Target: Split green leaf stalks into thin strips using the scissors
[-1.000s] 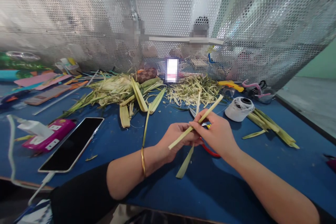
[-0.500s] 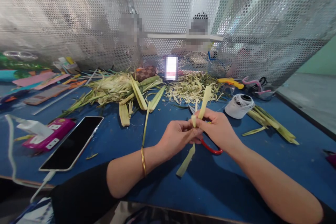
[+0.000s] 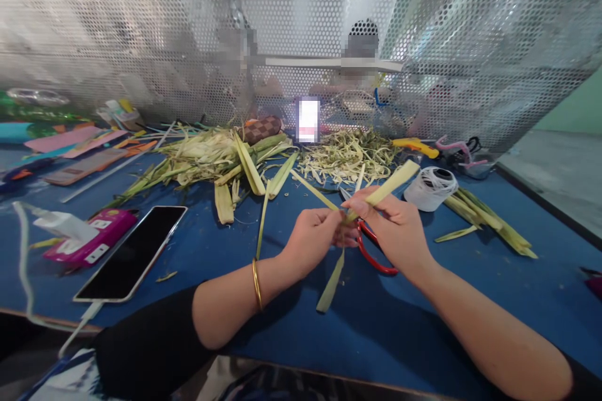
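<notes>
Between my two hands are pale green leaf strips crossing one another. My left hand [image 3: 316, 235] is closed, pinching them where they meet; its fingertips are partly hidden. With thumb and fingers my right hand [image 3: 388, 219] pinches a broad leaf strip [image 3: 395, 180] that slants up to the right. A thin strip [image 3: 313, 189] sticks out to the upper left, and a tail of leaf [image 3: 332, 288] hangs below my fingers. Red-handled scissors [image 3: 376, 257] lie on the table under my right hand, their blades partly covered.
Leaf piles [image 3: 202, 160] and shredded scraps [image 3: 348, 156] lie along the back. A white thread spool [image 3: 430, 188] and more leaf strips [image 3: 493, 222] are at right. A charging phone [image 3: 132, 254] and magenta power strip [image 3: 89, 241] sit at left. Perforated metal mesh [image 3: 301, 6] rises behind.
The broad strip has swung from nearly upright to slanting right with my right hand. A thin strip now points to the upper left. More of the scissors' red handles shows.
</notes>
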Motion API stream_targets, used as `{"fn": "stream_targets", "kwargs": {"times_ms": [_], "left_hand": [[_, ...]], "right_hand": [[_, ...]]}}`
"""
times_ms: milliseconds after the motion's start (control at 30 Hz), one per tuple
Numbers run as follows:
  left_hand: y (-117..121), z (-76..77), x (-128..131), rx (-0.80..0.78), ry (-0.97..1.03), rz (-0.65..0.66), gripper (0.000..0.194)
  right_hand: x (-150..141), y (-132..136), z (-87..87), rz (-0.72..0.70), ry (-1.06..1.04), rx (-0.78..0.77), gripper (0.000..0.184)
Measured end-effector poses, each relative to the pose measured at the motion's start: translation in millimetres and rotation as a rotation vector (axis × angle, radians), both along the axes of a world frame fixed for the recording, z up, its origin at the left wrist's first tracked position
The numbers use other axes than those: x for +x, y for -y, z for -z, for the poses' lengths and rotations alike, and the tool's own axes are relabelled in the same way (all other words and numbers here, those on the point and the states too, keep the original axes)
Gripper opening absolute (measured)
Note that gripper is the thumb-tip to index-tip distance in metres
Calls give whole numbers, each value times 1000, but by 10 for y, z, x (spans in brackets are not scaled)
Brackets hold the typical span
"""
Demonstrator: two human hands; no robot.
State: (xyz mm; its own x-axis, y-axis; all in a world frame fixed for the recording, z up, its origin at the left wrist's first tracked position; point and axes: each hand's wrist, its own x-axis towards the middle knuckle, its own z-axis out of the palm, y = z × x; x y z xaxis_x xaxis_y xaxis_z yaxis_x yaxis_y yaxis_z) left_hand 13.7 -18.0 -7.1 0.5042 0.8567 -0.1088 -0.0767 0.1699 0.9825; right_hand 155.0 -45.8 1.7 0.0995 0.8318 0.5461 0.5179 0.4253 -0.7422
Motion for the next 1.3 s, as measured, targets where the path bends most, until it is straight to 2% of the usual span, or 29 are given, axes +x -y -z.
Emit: {"fn": "stream_targets", "kwargs": {"times_ms": [133, 300, 433, 600, 733, 967, 1033, 1133, 1267, 1300], "left_hand": [[-55, -91, -20, -218, 138, -4, 26], [-144, -101, -46, -402, 166, -99, 26], [-145, -99, -53, -413, 155, -88, 28], [-116, -79, -72, -298, 188, -37, 12], [-124, -61, -84, -246, 151, -85, 13], [-202, -69, -77, -478, 217, -63, 13], [-231, -73, -85, -515, 204, -73, 16], [-259, -89, -102, -442, 162, -141, 16], [-233, -104, -98, -338, 163, -175, 11], [-216, -102, -90, -337, 160, -164, 11]], "right_hand": [[37, -2, -33, -106, 191, 218, 16], [181, -22, -83, -198, 630, 441, 11], [227, 11, -92, -204, 840, 539, 14], [157, 74, -112, -166, 966, 577, 24], [125, 105, -97, -136, 1100, 606, 25], [78, 112, -21, -217, 1240, 729, 22], [79, 94, -8, -278, 1186, 673, 24], [104, 69, 1, -334, 822, 416, 29], [119, 27, -1, -108, 90, -104, 16], [110, 14, -1, -67, -50, -219, 18]]}}
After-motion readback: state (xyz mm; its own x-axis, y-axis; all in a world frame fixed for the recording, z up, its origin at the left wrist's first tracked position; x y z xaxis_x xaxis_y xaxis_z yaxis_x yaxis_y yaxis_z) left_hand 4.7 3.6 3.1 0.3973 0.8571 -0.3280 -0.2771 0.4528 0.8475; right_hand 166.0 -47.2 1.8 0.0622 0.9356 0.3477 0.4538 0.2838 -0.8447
